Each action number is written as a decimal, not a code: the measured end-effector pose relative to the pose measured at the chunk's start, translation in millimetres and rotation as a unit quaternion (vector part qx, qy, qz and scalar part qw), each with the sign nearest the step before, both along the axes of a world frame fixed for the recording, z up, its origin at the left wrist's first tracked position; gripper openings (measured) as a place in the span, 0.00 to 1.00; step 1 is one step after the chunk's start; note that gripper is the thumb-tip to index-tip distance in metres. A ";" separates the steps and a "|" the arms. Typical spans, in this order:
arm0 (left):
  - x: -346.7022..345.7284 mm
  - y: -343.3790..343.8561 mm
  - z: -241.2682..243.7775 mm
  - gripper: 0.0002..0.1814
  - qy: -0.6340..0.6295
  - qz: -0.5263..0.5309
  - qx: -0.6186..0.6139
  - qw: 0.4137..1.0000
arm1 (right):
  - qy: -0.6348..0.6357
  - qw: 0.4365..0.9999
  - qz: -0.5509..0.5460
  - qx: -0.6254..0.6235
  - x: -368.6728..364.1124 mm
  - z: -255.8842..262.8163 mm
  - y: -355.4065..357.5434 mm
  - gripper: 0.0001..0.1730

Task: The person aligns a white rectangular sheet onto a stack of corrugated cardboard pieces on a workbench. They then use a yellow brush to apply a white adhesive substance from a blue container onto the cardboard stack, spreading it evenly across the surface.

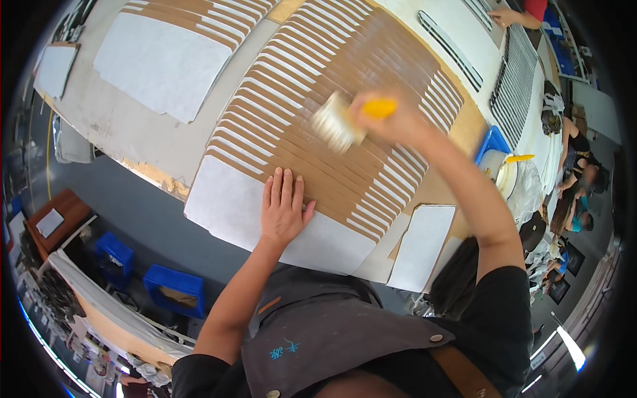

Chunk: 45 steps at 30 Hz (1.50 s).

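Note:
My left hand (283,206) lies flat on the front of a long fan of overlapped brown and white sheets (229,199), fingertips on the brown strips and palm over the white front sheet. In my right hand (393,112) is a wide flat brush with a yellow handle (379,107). Its pale bristles (332,122) are blurred over the middle of the brown strips, so contact cannot be told. Farther up, the brown surface (375,47) has a wet shine. White stepped edges border the strips on both sides.
A second stack of such sheets (164,64) lies to the left. A narrow white piece (423,244) rests at the right front. Beyond it stand a white tub (505,179) with a yellow handle and a blue container (492,142). Another person's hand (503,17) reaches over black-edged strips.

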<state>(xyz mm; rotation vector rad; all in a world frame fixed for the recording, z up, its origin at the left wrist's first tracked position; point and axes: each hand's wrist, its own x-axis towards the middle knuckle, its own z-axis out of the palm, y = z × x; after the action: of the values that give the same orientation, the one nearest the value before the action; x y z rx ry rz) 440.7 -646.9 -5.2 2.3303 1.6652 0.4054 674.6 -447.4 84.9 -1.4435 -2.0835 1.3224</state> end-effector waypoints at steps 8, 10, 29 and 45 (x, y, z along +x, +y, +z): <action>2.1 0.6 -2.1 0.30 -0.002 0.003 0.002 1.000 | 0.062 0.990 0.096 0.078 -5.9 21.1 -36.1 0.04; 0.7 0.2 -1.1 0.30 -0.002 -0.001 0.007 1.000 | 0.028 1.000 0.007 0.011 18.0 -3.0 -22.1 0.05; 3.1 -1.2 -4.9 0.31 0.021 -0.009 0.014 1.000 | 0.010 0.991 0.131 0.018 29.1 18.2 -58.3 0.05; 2.6 -2.0 -2.8 0.30 0.047 -0.003 0.015 0.999 | 0.036 0.948 -0.313 -0.038 108.6 26.9 29.6 0.11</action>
<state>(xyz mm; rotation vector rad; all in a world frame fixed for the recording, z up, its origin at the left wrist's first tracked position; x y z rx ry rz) 443.3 -648.9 -8.0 2.4106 1.7034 0.3263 783.2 -417.9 111.8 -1.8438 -1.3521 1.1659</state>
